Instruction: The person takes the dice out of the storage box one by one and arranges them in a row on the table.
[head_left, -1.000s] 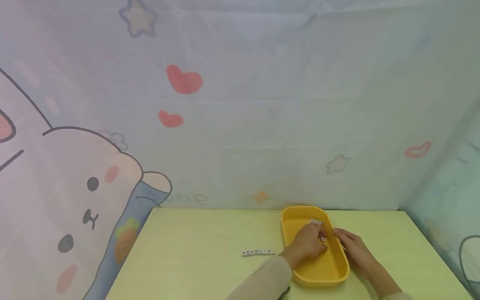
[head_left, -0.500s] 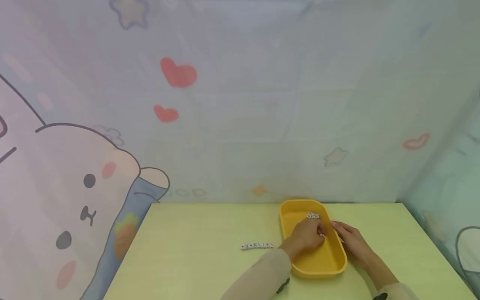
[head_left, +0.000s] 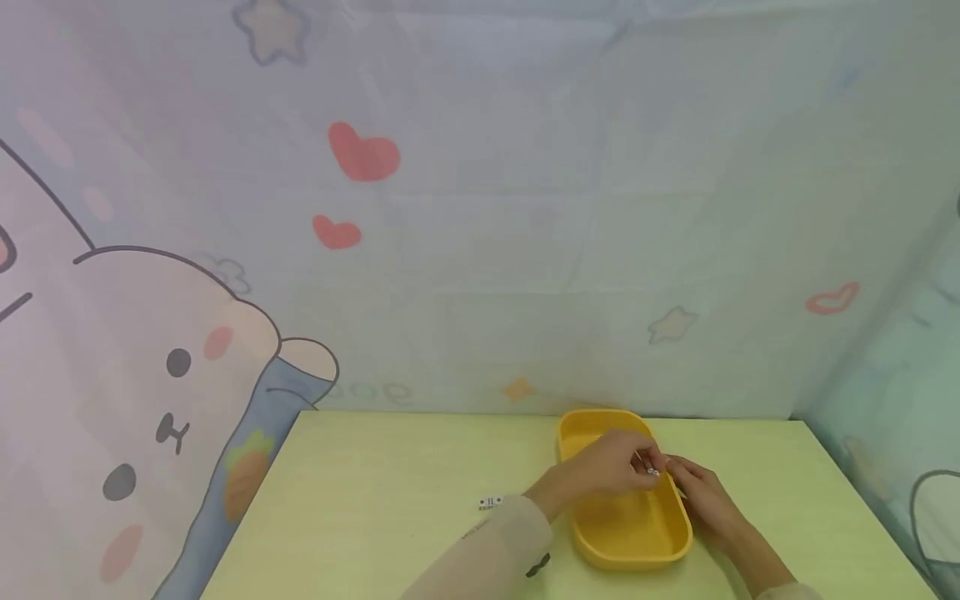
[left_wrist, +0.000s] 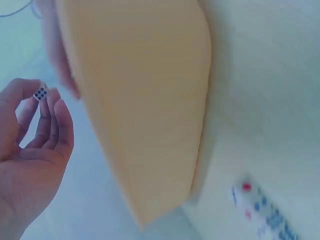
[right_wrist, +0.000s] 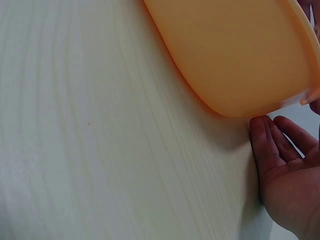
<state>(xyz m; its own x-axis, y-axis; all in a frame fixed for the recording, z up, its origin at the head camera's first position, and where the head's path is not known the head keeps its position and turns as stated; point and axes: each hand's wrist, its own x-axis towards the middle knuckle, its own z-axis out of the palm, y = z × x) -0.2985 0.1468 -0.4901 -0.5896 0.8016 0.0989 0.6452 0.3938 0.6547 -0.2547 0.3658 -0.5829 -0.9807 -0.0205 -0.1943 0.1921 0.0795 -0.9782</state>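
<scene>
My left hand (head_left: 611, 462) is over the yellow tray (head_left: 633, 550) and pinches a small white die (head_left: 653, 472) between thumb and fingertips. The left wrist view shows that die (left_wrist: 40, 92) with a dotted face turned outward. My right hand (head_left: 708, 498) is at the tray's right side, its fairly straight fingers touching the outer wall; in the right wrist view its fingertips (right_wrist: 259, 122) meet the tray's side. A row of dice (head_left: 491, 502) lies on the table left of the tray, mostly behind the left sleeve. The far part of the tray's inside is hidden by the left hand.
The pale yellow table (head_left: 390, 467) reaches back to a printed cloth (head_left: 480, 292) hanging upright behind it. The tray stands close to the table's back edge. Another cloth wall (head_left: 900, 400) is on the right.
My left hand has risen from the tray's floor with a die, its forearm shifting left over the row of dice. My right hand has stayed at the tray's side.
</scene>
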